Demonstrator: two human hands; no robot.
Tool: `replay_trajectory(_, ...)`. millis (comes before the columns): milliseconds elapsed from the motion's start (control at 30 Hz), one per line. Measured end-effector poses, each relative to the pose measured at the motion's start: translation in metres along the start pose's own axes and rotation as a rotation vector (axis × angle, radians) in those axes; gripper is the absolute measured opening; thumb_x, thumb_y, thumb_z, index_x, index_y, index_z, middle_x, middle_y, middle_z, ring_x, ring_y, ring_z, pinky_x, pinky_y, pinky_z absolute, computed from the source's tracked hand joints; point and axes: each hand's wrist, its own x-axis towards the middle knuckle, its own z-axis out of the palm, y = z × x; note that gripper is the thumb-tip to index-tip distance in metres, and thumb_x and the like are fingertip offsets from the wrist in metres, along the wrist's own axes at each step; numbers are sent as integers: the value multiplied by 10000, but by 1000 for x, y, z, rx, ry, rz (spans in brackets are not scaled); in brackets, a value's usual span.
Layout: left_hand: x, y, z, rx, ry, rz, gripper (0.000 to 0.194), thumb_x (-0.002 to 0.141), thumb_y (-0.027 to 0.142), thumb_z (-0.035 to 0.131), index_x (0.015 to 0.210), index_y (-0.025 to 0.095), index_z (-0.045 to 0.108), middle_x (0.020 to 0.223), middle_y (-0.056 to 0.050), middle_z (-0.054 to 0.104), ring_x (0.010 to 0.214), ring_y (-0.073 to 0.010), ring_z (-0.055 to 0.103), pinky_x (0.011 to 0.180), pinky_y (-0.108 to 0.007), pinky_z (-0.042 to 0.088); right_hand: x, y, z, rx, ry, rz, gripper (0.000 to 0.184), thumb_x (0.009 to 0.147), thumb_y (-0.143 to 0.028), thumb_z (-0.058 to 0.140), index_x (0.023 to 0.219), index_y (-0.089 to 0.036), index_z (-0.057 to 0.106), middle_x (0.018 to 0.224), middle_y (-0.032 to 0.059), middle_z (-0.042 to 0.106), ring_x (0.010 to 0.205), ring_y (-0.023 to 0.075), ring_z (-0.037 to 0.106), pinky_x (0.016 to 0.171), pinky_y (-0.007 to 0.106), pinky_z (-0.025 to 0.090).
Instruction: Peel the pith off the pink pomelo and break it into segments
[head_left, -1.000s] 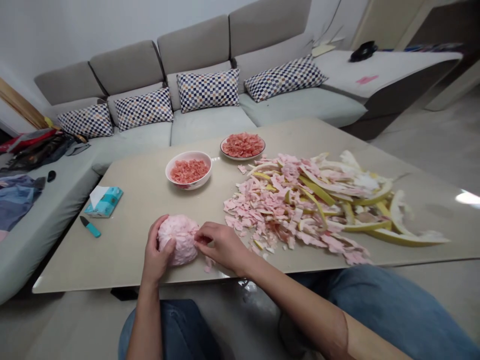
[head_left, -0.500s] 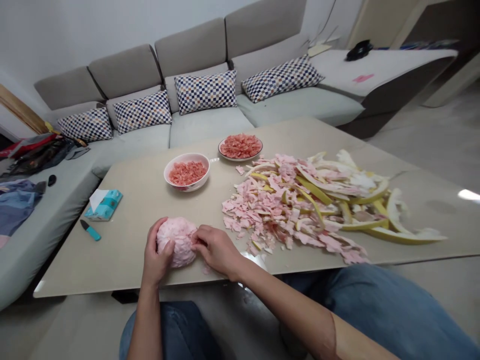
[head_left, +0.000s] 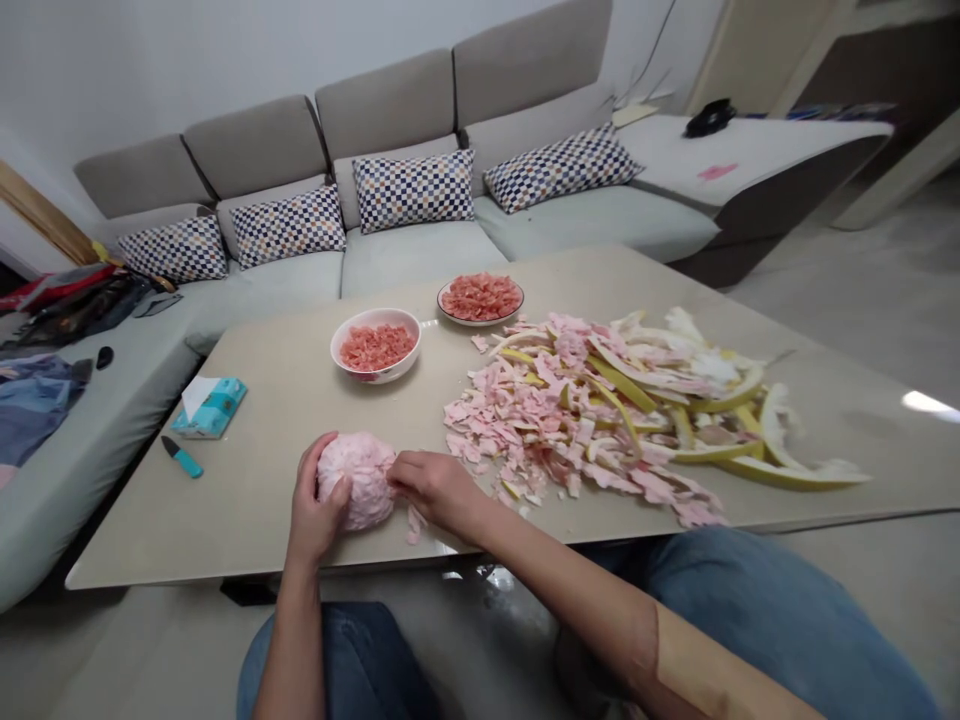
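Note:
A round pink peeled pomelo (head_left: pixel 362 478) rests on the beige table (head_left: pixel 262 480) near its front edge. My left hand (head_left: pixel 313 505) wraps around the fruit's left side and steadies it. My right hand (head_left: pixel 433 488) is at its right side, fingers pinched on the pink pith there. A few small pith scraps (head_left: pixel 413 522) lie on the table under my right hand.
A big heap of pink pith and yellow rind (head_left: pixel 615 400) covers the table's right half. A white bowl (head_left: pixel 376 345) and a plate (head_left: pixel 481 298) hold red fruit flesh. A tissue pack (head_left: pixel 208 405) and a teal knife (head_left: pixel 181 456) lie at the left. A grey sofa (head_left: pixel 390 200) stands behind.
My right hand has kept picking at the fruit's right side, and small pith scraps now lie beneath it. The left hand stays put. The camera shifted slightly.

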Motion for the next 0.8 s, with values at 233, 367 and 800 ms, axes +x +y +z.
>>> replay_trajectory(233,0,-2,-2,-6,-24,19,581,799,449,661,1317,211,547,1381,-115,548,1305,-304,503,1149,-459,343,-11,1,7,14,72,-6,149,945,-147,535,991,-205,664,913,61,695,828,174,631,724,248,447)
replay_trajectory(367,0,-3,-4,29,-24,46,560,796,426,661,1306,219,563,1377,-107,544,1297,-300,501,1146,-455,343,-23,3,10,45,45,22,159,944,-160,517,979,-206,666,913,69,695,831,178,629,734,256,456)
replay_trajectory(800,-1,-5,0,10,14,21,558,801,434,644,1308,222,551,1362,-109,559,1285,-304,520,1125,-459,373,0,-22,5,1060,-111,1070,251,895,-341,672,738,-163,591,561,-13,658,430,102,604,451,202,513)
